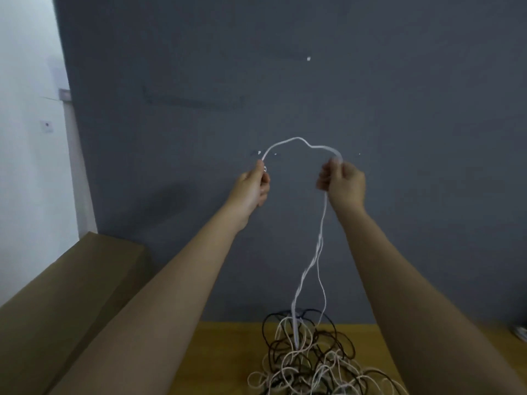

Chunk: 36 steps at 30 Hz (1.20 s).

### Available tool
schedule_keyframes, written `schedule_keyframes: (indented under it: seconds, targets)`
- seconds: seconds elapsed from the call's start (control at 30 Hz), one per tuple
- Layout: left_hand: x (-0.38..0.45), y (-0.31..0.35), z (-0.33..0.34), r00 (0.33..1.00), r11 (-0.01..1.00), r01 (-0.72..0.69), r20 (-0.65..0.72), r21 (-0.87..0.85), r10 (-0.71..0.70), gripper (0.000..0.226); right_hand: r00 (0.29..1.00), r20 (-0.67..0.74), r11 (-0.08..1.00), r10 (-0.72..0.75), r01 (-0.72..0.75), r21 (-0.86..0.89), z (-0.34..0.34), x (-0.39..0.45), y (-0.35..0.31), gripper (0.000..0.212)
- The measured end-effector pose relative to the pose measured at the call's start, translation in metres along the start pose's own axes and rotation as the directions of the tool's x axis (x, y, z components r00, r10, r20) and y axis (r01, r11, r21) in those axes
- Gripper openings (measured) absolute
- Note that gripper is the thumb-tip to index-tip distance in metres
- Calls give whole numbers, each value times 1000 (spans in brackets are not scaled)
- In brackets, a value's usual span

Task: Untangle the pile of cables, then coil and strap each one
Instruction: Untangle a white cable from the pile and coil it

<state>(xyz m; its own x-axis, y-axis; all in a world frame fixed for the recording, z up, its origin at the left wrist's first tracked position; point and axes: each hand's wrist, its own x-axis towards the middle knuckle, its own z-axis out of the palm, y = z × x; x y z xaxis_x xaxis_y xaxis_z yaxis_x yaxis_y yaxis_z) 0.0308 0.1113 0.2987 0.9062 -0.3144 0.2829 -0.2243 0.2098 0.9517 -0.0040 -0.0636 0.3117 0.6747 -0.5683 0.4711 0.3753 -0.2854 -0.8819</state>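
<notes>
Both hands are raised high in front of a grey wall (370,95), each gripping the same white cable (299,139). On one side, the left hand (252,186) is pinching the cable's end between curled fingers and thumb; on the other, the right hand (343,181) is closing its fingers around the cable further along. Between the two hands the white cable is arching upward in a loose hump. From the right hand it is hanging straight down, twisting with a second white strand partway, and running into the pile of cables (310,363) below. That pile is lying on a yellow wooden table (228,354) at the bottom of the view, between the person's two bare forearms, and it is a knot of white and dark loops overlapping each other; how many separate cables it holds cannot be told. A brown cardboard box (71,280) is standing to the left of the table, against the wall, partly hidden behind the left forearm. Further left, a white wall (25,109) is carrying a small switch plate (47,126).
</notes>
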Motion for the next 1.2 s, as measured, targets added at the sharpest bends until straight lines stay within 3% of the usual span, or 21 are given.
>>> schedule_keyframes:
  seconds: [0.07, 0.1, 0.13, 0.2, 0.23, 0.3, 0.37, 0.4, 0.47, 0.57, 0.6, 0.67, 0.73, 0.77, 0.83, 0.93, 1.0, 1.07, 1.13, 1.2]
  targets:
    - [3, 2, 4, 1000, 1000, 5, -5, -5, -5, 41, 971, 187, 972, 150, -110, -209, 0, -3, 5, 35]
    - [5, 3, 5, 1000, 1000, 4, -7, -4, -4, 41, 976, 179, 973, 122, -81, -217, 0, -2, 3, 35]
    - [7, 4, 5, 1000, 1000, 1, -3, -5, -1, 42, 997, 81, 987, 8, 6, -162, 1, 2, -1, 34]
    - [9, 4, 5, 1000, 1000, -5, 12, -11, 5, 42, 963, -158, 976, -216, 211, -46, 1, 4, -11, 34]
    - [9, 4, 5, 1000, 1000, -7, 17, -10, 7, 42, 952, -176, 968, -251, 241, -76, 0, 2, -9, 34]
    - [6, 1, 4, 1000, 1000, 7, 11, -6, -7, 41, 996, 18, 916, -88, 88, -392, -1, -6, 22, 36]
    - [1, -4, 1, 1000, 1000, 19, 18, 0, -19, 39, 943, 208, 818, 259, -100, -566, -8, -25, 66, 34]
    - [-3, -8, -2, 999, 1000, 25, 36, 9, -25, 39, 908, 241, 833, 343, -175, -524, -12, -37, 84, 32]
    - [-11, -18, -7, 996, 999, 40, 76, 30, -43, 39, 907, 237, 899, 348, -252, -359, -16, -59, 107, 30]
    - [-26, -32, -16, 994, 997, 78, 81, 14, -78, 42, 978, 153, 935, 144, -83, -346, -13, -83, 121, 33]
    - [-31, -35, -18, 992, 995, 95, 90, -23, -93, 42, 988, 117, 940, 101, -56, -335, -10, -89, 122, 34]
    - [-38, -38, -24, 979, 966, 173, 139, -190, -148, 44, 984, 80, 969, 157, -138, -203, -3, -96, 120, 35]
    - [-43, -38, -29, 964, 888, 246, 197, -389, -180, 46, 957, 181, 952, 228, -179, -249, 2, -103, 126, 38]
    - [-45, -38, -30, 959, 855, 262, 217, -448, -181, 46, 926, 277, 907, 255, -131, -399, 4, -109, 130, 40]
    - [-48, -40, -30, 963, 850, 248, 212, -465, -165, 45, 838, 451, 714, 306, 112, -691, 8, -124, 138, 40]
    - [-50, -51, -24, 988, 881, 155, 74, -447, -136, 33, 735, 628, 439, 257, 490, -753, 18, -155, 144, 40]
    - [-47, -64, -24, 995, 971, 77, -46, -225, -90, 21, 675, 725, 345, 136, 654, -674, 20, -171, 138, 40]
    - [-47, -79, -28, 999, 993, -3, -51, 121, 10, 11, 614, 786, 362, -65, 749, -555, 14, -181, 132, 31]
    - [-49, -96, -35, 996, 917, -85, 26, 389, 82, 15, 567, 779, 379, -268, 805, -456, 7, -187, 125, 27]
    - [-54, -109, -45, 982, 770, -146, 185, 621, 37, 18, 587, 745, 507, -317, 768, -390, 5, -187, 118, 28]
